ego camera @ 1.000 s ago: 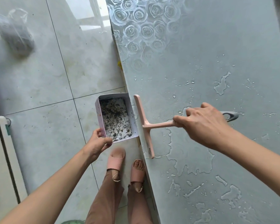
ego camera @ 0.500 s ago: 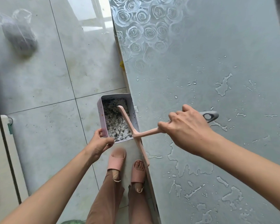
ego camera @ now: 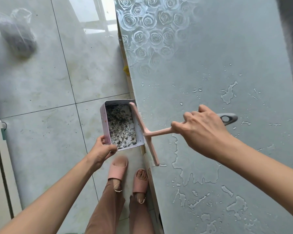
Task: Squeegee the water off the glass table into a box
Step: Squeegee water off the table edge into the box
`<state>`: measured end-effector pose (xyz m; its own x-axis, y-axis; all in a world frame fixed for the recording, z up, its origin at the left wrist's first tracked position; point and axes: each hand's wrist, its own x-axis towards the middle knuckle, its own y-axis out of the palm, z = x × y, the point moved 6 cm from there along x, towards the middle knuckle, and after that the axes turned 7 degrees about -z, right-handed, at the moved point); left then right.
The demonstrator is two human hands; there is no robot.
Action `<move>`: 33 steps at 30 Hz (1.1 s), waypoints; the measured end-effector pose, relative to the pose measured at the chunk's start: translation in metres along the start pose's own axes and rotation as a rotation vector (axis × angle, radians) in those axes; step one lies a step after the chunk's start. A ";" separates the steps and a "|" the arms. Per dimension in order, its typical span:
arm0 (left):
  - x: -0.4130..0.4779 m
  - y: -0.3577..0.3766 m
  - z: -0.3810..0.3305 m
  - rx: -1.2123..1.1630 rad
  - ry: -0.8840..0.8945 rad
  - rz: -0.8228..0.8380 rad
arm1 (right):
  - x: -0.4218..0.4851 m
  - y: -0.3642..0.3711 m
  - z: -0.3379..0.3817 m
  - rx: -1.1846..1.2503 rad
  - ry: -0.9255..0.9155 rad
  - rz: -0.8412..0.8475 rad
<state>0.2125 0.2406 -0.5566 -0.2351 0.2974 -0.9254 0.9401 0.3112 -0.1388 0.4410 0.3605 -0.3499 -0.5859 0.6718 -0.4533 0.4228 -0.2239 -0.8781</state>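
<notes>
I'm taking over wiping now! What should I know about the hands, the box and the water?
Left hand holds the box beside the edge of the glass table.
Right hand grips the squeegee; its blade lies along that edge, far end over the box.
Done: one stroke is at the edge.
Left: puddles lie near you and farther out; scrape them in.

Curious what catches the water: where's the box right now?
In the head view, left of centre: the left hand holds the box at the edge of the glass table, beside the squeegee.
</notes>
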 end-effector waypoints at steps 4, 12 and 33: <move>-0.001 -0.001 -0.001 -0.004 0.004 0.005 | 0.003 0.002 -0.005 -0.001 0.074 0.016; -0.006 -0.006 -0.004 -0.019 -0.018 0.023 | 0.004 -0.021 -0.046 0.223 0.309 -0.159; -0.011 -0.047 -0.011 -0.062 -0.049 -0.008 | -0.049 0.065 0.053 0.692 0.638 0.082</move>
<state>0.1675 0.2330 -0.5363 -0.2285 0.2511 -0.9406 0.9209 0.3692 -0.1252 0.4601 0.2756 -0.3926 0.0026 0.8491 -0.5282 -0.1788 -0.5193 -0.8357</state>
